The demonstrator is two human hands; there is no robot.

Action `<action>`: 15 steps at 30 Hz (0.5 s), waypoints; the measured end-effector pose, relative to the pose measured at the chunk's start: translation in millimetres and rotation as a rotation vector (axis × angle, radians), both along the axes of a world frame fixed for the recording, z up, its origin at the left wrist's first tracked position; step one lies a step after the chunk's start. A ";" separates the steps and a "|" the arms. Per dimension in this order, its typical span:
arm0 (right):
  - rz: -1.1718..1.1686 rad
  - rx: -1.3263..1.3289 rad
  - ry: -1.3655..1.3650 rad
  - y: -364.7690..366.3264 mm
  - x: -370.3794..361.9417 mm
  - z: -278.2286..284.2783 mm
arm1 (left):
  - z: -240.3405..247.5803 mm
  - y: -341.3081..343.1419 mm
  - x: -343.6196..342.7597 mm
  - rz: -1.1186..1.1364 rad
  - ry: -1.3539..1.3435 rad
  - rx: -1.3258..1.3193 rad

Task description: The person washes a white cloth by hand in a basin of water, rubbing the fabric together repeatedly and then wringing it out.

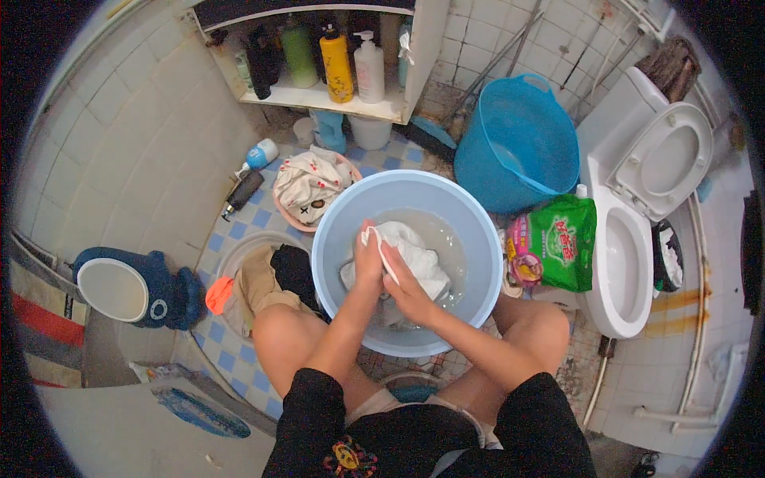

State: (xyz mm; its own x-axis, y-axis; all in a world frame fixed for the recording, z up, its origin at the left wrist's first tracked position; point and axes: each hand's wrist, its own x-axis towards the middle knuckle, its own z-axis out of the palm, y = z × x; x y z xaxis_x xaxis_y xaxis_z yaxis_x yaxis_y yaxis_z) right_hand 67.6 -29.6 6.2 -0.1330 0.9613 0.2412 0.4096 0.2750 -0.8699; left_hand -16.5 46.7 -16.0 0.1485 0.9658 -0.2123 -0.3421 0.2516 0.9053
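A wide light-blue basin [328,295] stands between my knees with cloudy water [456,239] in it. A wet white cloth [414,253] lies bunched in the water, and a fold of it comes up between my palms. My left hand [368,259] and my right hand [410,295] face each other, palms pressed together around that fold. Fingers of both hands point away from me and lie close together. The exact kind of the white cloth cannot be made out.
Left of the basin are a pink bowl of patterned white cloth [312,185], a tub with beige [267,279] and black clothes, and a blue potty [139,287]. To the right stand a tall blue bucket [518,143], a green detergent pouch [562,243] and a toilet [621,271]. Bottles [336,68] fill a shelf behind.
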 end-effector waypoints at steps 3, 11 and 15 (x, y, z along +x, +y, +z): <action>-0.137 -0.076 0.212 15.1 14.9 -10.5 | 4.3 -26.0 13.6 -0.153 0.074 0.071; 0.027 0.068 0.033 3.6 -3.2 -6.0 | -11.0 -0.9 1.1 -0.161 -0.062 -0.137; -0.076 -0.072 0.287 14.4 25.5 -6.2 | 8.0 -22.7 9.7 -0.252 0.101 -0.075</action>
State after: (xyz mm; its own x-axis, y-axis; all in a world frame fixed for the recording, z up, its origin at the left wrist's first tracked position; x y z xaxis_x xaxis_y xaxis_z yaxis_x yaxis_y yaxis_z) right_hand 93.1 -15.2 0.0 0.0036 0.9819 0.1896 0.1614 0.1865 -0.9691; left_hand -6.8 24.0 -8.0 0.3562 0.8824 -0.3075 -0.1690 0.3845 0.9075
